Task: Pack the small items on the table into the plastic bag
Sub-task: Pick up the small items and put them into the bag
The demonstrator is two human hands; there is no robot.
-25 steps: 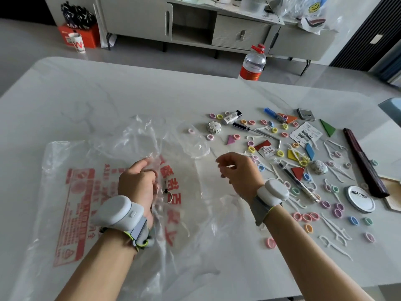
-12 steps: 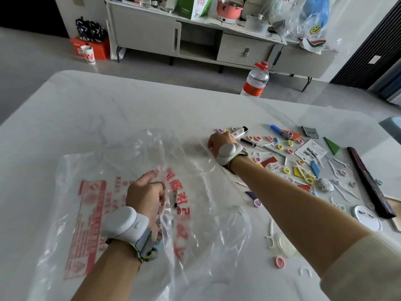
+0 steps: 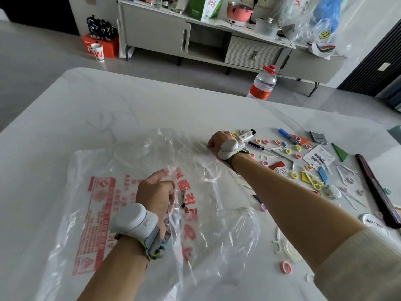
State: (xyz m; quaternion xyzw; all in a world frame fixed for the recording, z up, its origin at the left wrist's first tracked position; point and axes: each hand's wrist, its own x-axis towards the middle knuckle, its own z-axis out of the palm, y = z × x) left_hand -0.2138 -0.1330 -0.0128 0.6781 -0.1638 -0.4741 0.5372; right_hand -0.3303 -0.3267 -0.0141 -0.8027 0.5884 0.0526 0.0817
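Left hand point(image 3: 155, 192): fist-like, fingers curled together and clamped on a gathered fold of the plastic bag point(image 3: 152, 213); white wrist device strapped just behind it.
Right hand point(image 3: 216, 141): stretched far forward, seen from the back, knuckles down at the bag's far edge; fingers bent under and hidden, so cannot tell if they grip anything. White wrist device behind it too.
Bag: clear film with red print, crumpled and spread flat on the white table point(image 3: 65, 118); the red print lies left of and under the left fingers, loose folds billow between the two hands.
Inside the bag: a thin dark stick-like item just right of the left fingers, seen through the film; identity unclear.
Small items: scattered right of the right hand, outside the bag.
Nearest to the right fingers: yellow ring point(image 3: 235, 134) and white tube point(image 3: 247, 135), just beyond the knuckles.
Further right: screwdriver point(image 3: 256, 145), blue pen point(image 3: 286, 135), green triangle point(image 3: 340, 151), printed card point(image 3: 319, 157), dark long case point(image 3: 377, 190).
Nearer the body: pink ring point(image 3: 286, 267) and floss pick point(image 3: 277, 242), below the right forearm.
Beyond the table: water bottle point(image 3: 262, 83) on the floor.
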